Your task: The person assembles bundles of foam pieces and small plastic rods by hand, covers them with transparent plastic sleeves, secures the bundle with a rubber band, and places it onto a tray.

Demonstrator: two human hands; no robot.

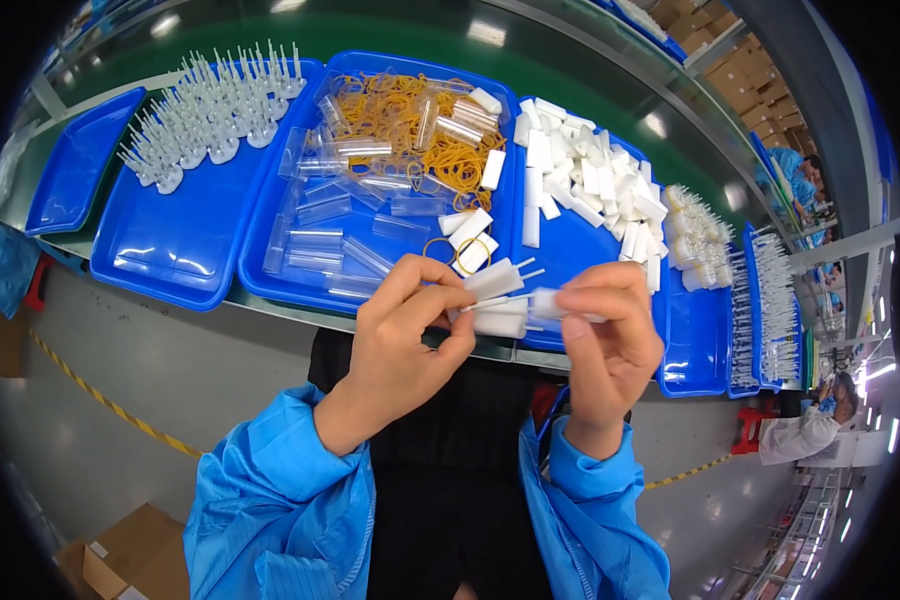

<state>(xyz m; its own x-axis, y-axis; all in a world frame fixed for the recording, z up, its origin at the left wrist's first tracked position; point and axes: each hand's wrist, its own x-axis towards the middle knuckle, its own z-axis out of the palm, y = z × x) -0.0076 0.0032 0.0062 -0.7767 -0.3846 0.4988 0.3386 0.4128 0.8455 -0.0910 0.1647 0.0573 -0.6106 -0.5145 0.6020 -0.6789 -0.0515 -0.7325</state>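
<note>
My left hand (400,325) is closed, its fingertips pinching a small bundle of white foam blocks (495,283) with thin white rods sticking out to the right. Closed too, my right hand (610,345) grips a white foam block (547,303), slightly blurred, against the rod ends. Both hands are above the front edge of a blue tray (255,262). Inside that tray are clear plastic tubes (325,210), orange rubber bands (400,100) and a few loose foam blocks (470,228). My fingers partly hide the bundle.
To the right, a blue tray (560,235) carries a heap of white foam blocks (595,180). Further right, more trays hold clustered white parts (698,240) and rodded parts (775,300). Leftward, white rodded pieces (210,115) stand in another tray (160,255). People (800,180) work at far right.
</note>
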